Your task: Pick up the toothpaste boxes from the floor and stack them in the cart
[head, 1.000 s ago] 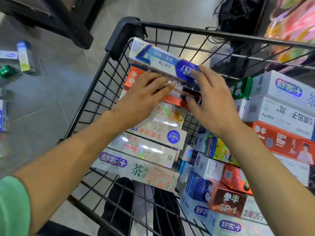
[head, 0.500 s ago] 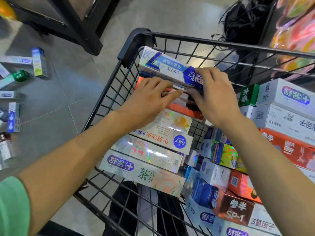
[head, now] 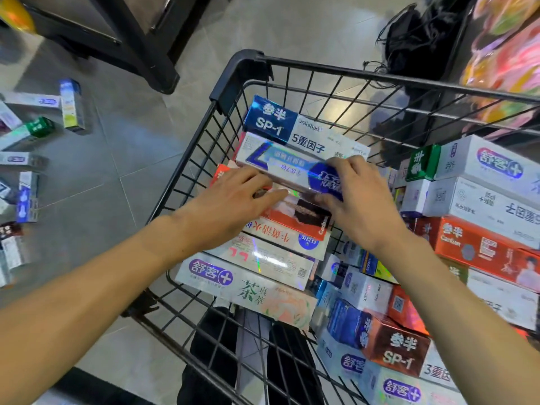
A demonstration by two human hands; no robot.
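A black wire cart [head: 350, 73] holds rows of toothpaste boxes. At the far end of its left row lies a blue-and-white holographic toothpaste box [head: 280, 162], just in front of a blue SP-1 box [head: 271, 119]. My right hand [head: 359, 197] pinches the holographic box's dark blue right end, fingers on top and thumb below. My left hand [head: 233, 200] rests with straight fingers against that box's front edge, on the orange box [head: 295, 217] under it. Several more toothpaste boxes [head: 70, 106] lie scattered on the floor at the left.
Stacked boxes [head: 482, 200] fill the cart's right side, higher than the left row. A black shelf base [head: 140, 54] stands on the grey tiles beyond the cart's left corner. A black bag [head: 415, 45] and colourful packages [head: 508, 54] sit behind it.
The holographic box has come down flatter onto the left row. My right hand has closed over its right end. The blue SP-1 box now shows behind it.
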